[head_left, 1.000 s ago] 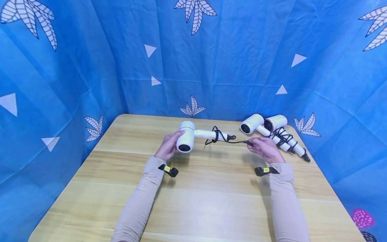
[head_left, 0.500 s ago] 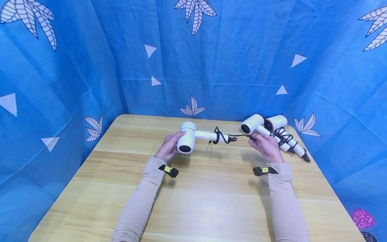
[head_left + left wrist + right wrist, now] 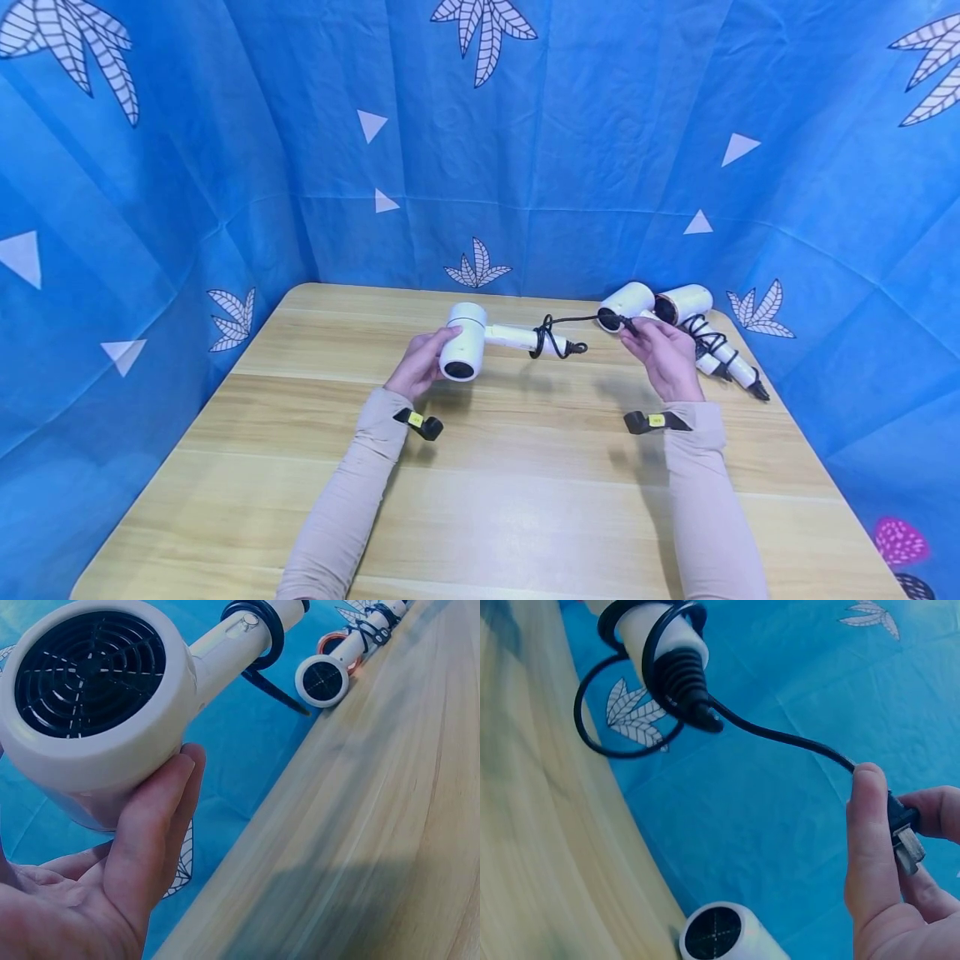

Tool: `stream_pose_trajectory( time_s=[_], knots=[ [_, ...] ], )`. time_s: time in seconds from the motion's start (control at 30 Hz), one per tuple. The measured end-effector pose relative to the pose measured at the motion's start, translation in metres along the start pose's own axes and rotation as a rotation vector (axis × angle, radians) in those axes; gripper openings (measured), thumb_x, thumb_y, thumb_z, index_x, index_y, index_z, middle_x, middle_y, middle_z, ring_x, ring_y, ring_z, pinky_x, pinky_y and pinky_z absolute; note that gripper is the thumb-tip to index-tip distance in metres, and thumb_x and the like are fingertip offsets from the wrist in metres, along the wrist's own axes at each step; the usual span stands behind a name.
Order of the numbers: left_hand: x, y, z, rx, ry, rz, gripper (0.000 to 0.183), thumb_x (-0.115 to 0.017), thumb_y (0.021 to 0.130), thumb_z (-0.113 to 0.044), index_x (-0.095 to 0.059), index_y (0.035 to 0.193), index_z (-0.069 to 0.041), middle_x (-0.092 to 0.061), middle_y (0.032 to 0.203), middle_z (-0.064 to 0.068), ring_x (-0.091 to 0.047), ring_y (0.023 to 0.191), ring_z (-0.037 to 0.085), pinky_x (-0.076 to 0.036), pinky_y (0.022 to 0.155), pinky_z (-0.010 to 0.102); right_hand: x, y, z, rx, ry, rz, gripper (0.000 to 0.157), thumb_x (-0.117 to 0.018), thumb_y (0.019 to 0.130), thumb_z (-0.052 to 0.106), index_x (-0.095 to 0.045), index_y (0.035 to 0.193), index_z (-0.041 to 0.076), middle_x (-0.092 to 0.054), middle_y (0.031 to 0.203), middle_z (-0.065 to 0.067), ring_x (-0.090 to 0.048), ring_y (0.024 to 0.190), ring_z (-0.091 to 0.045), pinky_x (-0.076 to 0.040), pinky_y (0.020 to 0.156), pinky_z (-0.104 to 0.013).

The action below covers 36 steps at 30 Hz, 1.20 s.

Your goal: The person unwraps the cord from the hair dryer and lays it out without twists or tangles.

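A white hair dryer [image 3: 463, 337] is held above the table, its handle [image 3: 513, 335] pointing right. My left hand [image 3: 417, 365] grips its barrel from the left side; in the left wrist view the black round grille [image 3: 90, 673] faces the camera. Black cord [image 3: 547, 335] loops around the handle's end. My right hand [image 3: 663, 358] pinches the plug [image 3: 904, 817] at the cord's free end between thumb and fingers, and its metal prongs [image 3: 909, 851] show in the right wrist view. From handle to plug the cord [image 3: 780, 736] runs with slight slack.
Two more white hair dryers lie at the table's back right corner, one [image 3: 628, 302] partly behind my right hand, the other [image 3: 688, 303] with cord wound round its handle. The wooden table [image 3: 510, 500] meets a blue patterned cloth [image 3: 480, 150] at the back and sides.
My right hand has raised the plug slightly, moving away from me. The cord now leaves the handle's upper side instead of its lower side. The left hand and hair dryer have barely moved.
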<state>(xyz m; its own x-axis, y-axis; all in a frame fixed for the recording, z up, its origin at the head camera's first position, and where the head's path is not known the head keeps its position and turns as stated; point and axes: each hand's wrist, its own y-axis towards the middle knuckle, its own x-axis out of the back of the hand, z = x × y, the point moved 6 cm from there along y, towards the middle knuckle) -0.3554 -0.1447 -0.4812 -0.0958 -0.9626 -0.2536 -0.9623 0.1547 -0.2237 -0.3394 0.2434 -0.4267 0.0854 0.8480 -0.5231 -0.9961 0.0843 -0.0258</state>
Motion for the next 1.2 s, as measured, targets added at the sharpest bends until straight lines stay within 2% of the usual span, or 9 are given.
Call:
stream_pose_trajectory(
  time_s=[0.27,0.8,1.2],
  knots=[
    [0.000,-0.001,0.000,0.003,0.006,-0.014,0.056,-0.065,0.099,-0.034,-0.052,0.136,0.005,-0.071,0.095,0.003,-0.075,0.076,0.013,-0.065,0.063,0.025,-0.004,-0.002,0.006,0.039,0.091,-0.001,0.010,-0.062,0.098,-0.007,-0.068,0.094,0.000,-0.073,0.085,-0.010,-0.078,0.076,-0.018,-0.065,0.082,-0.027],
    [0.002,0.000,0.001,-0.002,0.014,-0.025,0.057,-0.065,0.100,-0.034,-0.053,0.139,0.005,-0.070,0.097,0.003,-0.074,0.078,0.012,-0.065,0.065,0.027,-0.017,-0.011,0.020,0.126,0.091,0.001,0.007,-0.065,0.098,-0.003,-0.071,0.097,0.000,-0.073,0.090,-0.009,-0.077,0.077,-0.017,-0.065,0.081,-0.026],
    [0.006,0.001,0.002,0.010,0.017,-0.052,0.059,-0.067,0.099,-0.036,-0.054,0.139,0.005,-0.071,0.097,0.003,-0.073,0.077,0.013,-0.064,0.063,0.025,-0.038,-0.024,0.035,0.251,0.127,0.066,0.005,-0.067,0.096,-0.005,-0.070,0.098,-0.002,-0.073,0.090,-0.010,-0.078,0.074,-0.019,-0.066,0.076,-0.028]
  ],
)
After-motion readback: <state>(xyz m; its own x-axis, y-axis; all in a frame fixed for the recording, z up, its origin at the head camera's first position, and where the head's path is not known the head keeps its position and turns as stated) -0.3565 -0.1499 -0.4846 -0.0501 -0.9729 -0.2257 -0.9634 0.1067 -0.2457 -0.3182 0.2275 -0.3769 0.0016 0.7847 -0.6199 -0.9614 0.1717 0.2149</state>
